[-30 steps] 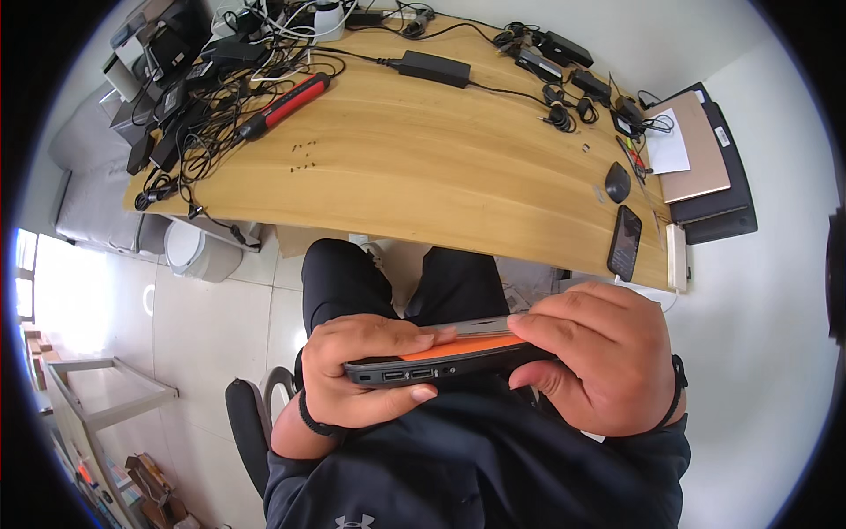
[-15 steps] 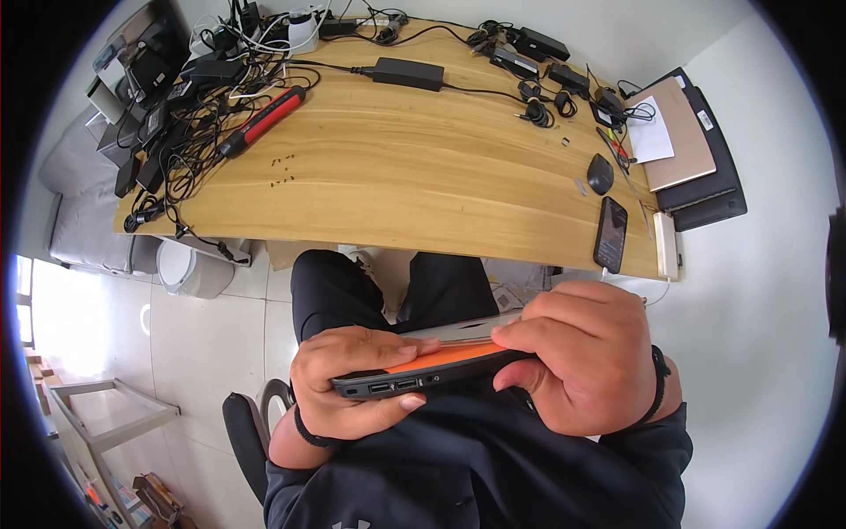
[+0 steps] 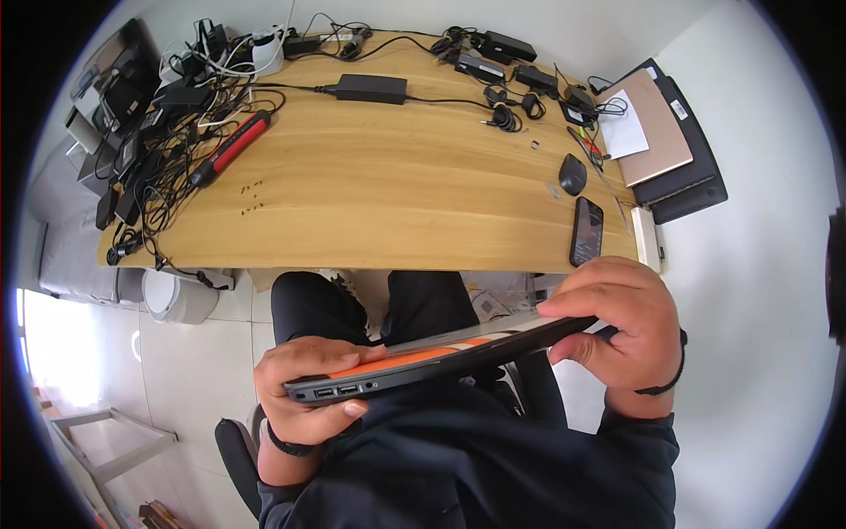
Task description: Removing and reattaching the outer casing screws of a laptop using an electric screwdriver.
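Note:
A thin dark laptop [image 3: 476,357], with an orange panel along its upper side and ports on the edge facing me, is held over my lap. My left hand [image 3: 300,388] grips its left end, fingertips on top and thumb underneath beside the ports. My right hand [image 3: 621,326] grips the raised right end, fingers bent over the upper surface and thumb against the underside. The laptop sits tilted, right end higher. Its far side is hidden from view.
The wooden desk [image 3: 370,203] carries tangled chargers [image 3: 150,150], a power adapter [image 3: 370,88], a red-black tool [image 3: 231,148], screws, a mouse [image 3: 573,175], a phone [image 3: 585,231] and stacked laptops [image 3: 679,150]. Below stand a bucket [image 3: 176,295] and chair armrest [image 3: 236,463].
The laptop's left end has shifted leftward with my left hand, while my right hand has risen to the upper right, showing more of the edge between them. The desk sits lower-left in view.

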The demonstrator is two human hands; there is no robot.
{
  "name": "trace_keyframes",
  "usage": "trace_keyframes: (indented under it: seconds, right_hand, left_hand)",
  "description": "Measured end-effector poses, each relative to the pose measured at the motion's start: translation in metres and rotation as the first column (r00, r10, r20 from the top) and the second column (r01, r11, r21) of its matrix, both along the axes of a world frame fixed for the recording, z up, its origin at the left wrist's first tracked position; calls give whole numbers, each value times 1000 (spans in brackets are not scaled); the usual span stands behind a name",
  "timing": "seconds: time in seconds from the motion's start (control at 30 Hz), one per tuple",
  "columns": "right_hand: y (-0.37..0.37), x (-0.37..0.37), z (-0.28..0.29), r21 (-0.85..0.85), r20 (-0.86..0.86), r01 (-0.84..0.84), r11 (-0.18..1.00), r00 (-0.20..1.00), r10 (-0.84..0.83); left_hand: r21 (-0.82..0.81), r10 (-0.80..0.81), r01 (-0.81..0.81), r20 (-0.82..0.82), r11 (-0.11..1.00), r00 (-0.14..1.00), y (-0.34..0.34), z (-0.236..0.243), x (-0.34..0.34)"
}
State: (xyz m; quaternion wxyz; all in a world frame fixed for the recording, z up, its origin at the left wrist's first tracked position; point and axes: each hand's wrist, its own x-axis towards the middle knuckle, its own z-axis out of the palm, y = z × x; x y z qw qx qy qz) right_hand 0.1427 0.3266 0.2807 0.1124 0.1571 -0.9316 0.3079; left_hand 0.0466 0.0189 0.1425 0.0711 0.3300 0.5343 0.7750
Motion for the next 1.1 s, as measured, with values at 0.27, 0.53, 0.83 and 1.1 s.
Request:
trace_keyframes:
  seconds: [0.27,0.53,0.83,1.1]
  right_hand:
    - [4,4,-7,-28,-37,17,999,999,-18]
    - [29,0,-25,-185,56,-42,982,997,53]
    - [29,7,-170,-649,153,28,760,984,95]
    - [-42,-14,-78,-339,-122,-173,925,983,139]
  left_hand:
    - [-19,8,-9,-42,1000,999,5,0,3]
    - [10,34,-34,0,999,999,8,-6,-2]
    - [43,124,-135,194,990,973,-21,-19,-16]
    - [-542,179,-328,-309,774,934,-104,29,-23]
